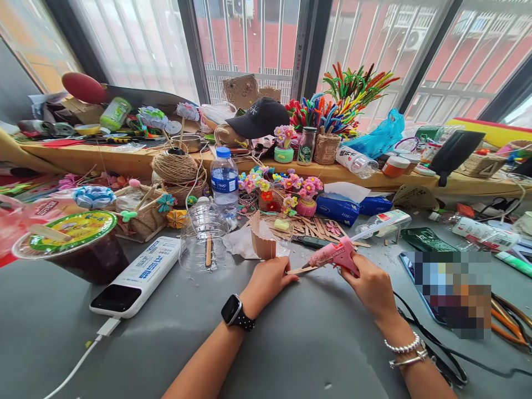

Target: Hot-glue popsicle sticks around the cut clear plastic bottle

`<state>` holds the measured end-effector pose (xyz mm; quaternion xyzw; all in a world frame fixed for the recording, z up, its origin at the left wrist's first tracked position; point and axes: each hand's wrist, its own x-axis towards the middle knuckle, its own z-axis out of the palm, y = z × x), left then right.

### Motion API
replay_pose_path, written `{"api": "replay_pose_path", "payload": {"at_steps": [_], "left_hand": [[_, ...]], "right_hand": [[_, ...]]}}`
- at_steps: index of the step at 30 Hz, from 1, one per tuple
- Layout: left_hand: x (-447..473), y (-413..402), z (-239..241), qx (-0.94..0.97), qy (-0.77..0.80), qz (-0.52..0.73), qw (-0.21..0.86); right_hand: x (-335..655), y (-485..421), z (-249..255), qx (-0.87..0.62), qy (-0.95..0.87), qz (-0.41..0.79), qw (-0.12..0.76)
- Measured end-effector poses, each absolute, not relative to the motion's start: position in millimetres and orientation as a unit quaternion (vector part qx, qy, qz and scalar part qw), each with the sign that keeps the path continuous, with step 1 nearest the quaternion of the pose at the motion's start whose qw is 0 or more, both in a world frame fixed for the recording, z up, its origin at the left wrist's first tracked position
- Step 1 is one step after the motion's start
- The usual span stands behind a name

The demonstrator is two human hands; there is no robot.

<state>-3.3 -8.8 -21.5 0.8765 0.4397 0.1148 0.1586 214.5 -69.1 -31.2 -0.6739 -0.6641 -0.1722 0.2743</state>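
Observation:
My right hand [372, 285] is closed around a pink hot glue gun [334, 255], its nozzle pointing left at a flat wooden craft stick [300, 270]. My left hand [266, 280], with a black smartwatch on the wrist, pinches the left end of that stick against the grey table [291, 343]. Just behind my left hand stands a small round holder made of upright wooden sticks [261, 244]. More loose wooden sticks [318, 226] lie behind the glue gun.
A cut clear plastic bottle [203, 235], a water bottle [224, 183], a white power bank [135, 277] with cable, a lidded cup [78, 238], twine ball [174, 166], small flower pots [305, 197], a phone [444, 288] and pliers [509, 327] crowd the table. The wooden shelf [124, 158] behind holds pipe cleaners [349, 94] and a cap [260, 116].

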Motion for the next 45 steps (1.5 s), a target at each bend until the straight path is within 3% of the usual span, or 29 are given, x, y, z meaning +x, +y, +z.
{"api": "replay_pose_path", "payload": {"at_steps": [45], "left_hand": [[-1.3, -9.8, -14.6, 0.873, 0.452, 0.085, 0.162]], "right_hand": [[222.5, -73.5, -21.8, -0.658, -0.679, -0.226, 0.234]]}}
